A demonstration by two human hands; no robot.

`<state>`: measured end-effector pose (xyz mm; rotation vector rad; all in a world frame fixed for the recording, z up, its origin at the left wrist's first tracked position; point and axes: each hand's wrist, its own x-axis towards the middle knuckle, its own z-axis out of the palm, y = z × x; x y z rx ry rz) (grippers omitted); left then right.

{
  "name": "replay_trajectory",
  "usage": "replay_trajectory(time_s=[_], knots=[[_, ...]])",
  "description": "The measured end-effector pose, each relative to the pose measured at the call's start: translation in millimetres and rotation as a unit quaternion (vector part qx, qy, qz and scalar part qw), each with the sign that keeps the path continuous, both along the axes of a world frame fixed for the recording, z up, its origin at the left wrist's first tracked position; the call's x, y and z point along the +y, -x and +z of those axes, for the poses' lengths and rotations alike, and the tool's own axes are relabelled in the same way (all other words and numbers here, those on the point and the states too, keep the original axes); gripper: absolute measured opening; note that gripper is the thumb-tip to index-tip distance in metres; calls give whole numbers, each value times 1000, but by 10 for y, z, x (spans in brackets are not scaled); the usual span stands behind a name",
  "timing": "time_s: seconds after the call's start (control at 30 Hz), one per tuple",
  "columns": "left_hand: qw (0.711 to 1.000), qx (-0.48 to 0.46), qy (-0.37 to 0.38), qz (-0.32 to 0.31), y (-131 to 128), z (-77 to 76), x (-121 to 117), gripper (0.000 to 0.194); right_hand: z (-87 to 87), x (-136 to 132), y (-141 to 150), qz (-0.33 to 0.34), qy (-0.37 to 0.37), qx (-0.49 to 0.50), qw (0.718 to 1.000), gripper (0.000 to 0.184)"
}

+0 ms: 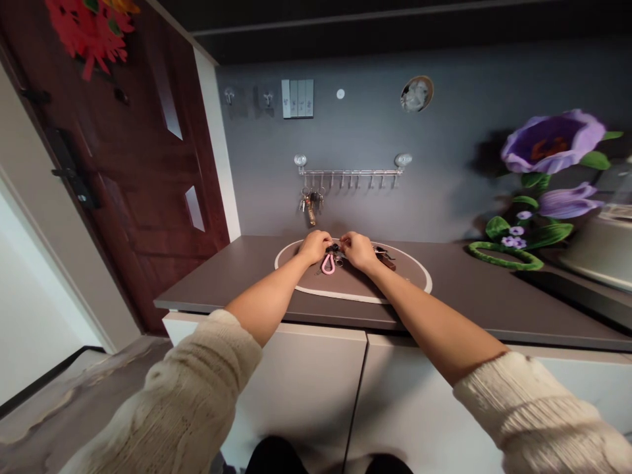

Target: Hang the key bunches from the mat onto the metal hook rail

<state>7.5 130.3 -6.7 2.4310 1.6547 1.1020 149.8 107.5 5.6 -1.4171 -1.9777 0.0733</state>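
Both my hands work close together over an oval brown mat (316, 282) with a pale rim. My left hand (316, 247) is closed, fingers pinched at the left side of a small bunch of keys (338, 250) with dark parts and a metal ring. A pink strap loop (328, 265) hangs from that bunch toward me. On its right side my right hand (358, 251) is also closed, fingertips bent in at the bunch. Exactly which part each hand pinches is too small to make out. Beside my right hand lie more dark keys and a brown fob (386, 262).
A hook rail (350, 173) on the grey wall carries several keys (312, 201) at its left end. Purple artificial flowers (553, 148) stand on the counter (464, 289) at right, near a pale rounded object (602, 243). At left is a dark red door (133, 151).
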Motion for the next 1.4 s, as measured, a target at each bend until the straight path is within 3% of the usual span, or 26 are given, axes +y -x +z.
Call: replay_trajectory(time_s=[0.3, 0.5, 0.73, 0.9, 1.17, 1.4], knots=[[999, -40, -2, -32, 33, 124, -116, 16, 0, -11, 0, 8, 6, -7, 1000, 24], [990, -130, 22, -52, 9, 202, -207, 13, -5, -20, 2, 13, -1, -1, 1000, 23], [957, -272, 61, -83, 0, 236, -220, 12, 15, -35, 9, 40, -21, 76, 996, 20], [921, -361, 99, -108, 13, 234, -188, 17, 41, -49, 13, 103, -35, 162, 981, 20], [896, -402, 122, -146, 27, 220, -158, 23, 7, 55, -3, 164, -60, 245, 954, 28], [895, -404, 118, -147, 20, 234, -180, 23, 13, 76, -32, 151, -52, 265, 951, 29]])
